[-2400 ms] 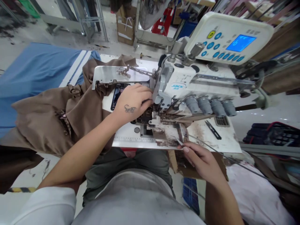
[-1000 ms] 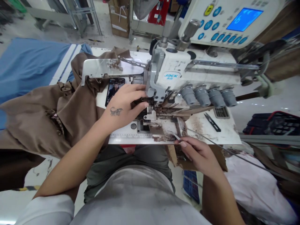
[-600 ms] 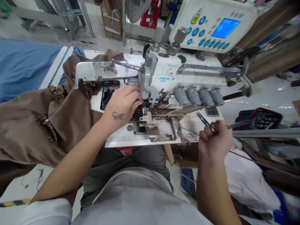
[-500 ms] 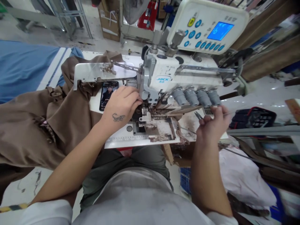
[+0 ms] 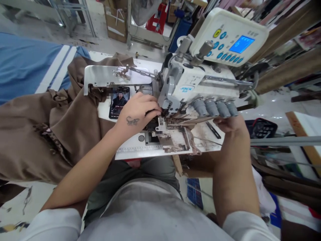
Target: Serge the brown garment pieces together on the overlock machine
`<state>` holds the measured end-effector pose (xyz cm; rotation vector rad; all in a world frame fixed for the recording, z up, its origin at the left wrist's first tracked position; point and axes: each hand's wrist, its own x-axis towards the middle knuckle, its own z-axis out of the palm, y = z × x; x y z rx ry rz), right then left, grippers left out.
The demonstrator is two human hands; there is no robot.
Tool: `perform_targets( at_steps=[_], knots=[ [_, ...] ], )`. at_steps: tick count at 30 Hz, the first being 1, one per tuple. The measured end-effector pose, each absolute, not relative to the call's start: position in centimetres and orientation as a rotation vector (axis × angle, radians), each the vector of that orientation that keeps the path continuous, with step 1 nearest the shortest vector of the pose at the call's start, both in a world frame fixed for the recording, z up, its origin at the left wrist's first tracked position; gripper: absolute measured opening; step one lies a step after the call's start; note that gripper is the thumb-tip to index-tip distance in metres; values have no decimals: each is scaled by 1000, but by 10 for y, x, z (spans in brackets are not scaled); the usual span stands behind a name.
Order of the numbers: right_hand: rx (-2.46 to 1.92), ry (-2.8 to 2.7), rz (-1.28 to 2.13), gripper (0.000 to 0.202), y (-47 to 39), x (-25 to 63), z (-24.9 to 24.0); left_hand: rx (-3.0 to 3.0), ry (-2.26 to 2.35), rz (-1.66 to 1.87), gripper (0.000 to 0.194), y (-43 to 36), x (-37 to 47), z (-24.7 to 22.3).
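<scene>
While the left hand [image 5: 139, 110] reaches in from the left with its fingers curled by the needles of a white metal sewing machine [image 5: 187, 78] lettered JACK in blue, the right hand [image 5: 232, 124] is tucked under and behind four grey tapered knobs [image 5: 211, 107] on the machine's right part. The left fingertips lie against or just beside the needle area, and whether they pinch anything cannot be told. The right hand's fingers are bent and mostly hidden, so its grip cannot be told either.

The sewing machine stands right of the middle on a white counter [image 5: 130, 142], whose near edge carries a printed ruler scale [image 5: 139, 149]. Over its far right part tilts a white rounded control panel [image 5: 229, 39] with blue buttons and a lit blue screen [image 5: 242, 44]. A black rectangular phone [image 5: 119, 102], its screen showing a picture, lies just left of the left hand. Beyond the phone, a shiny flat metal plate [image 5: 99, 74] extends left from the machine. Crumpled brown cloth [image 5: 84, 117] lies left of the phone, next to smooth blue cloth [image 5: 22, 63] with two white stripes. Slim black snips [image 5: 213, 130] lie on the counter just left of the right hand.
</scene>
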<state>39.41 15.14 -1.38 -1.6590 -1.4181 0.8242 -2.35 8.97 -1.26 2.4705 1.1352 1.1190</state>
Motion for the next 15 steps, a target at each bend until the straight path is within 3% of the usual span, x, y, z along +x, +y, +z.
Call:
perform_targets(
  at_steps=[8, 15],
  knots=[
    [-1767, -1197, 1082, 52, 147, 394, -3, 2831, 1466, 874, 24, 65, -31, 9],
    [-1736, -1035, 947, 32, 141, 384, -7, 2801, 1465, 899, 25, 62, -40, 11]
  ],
)
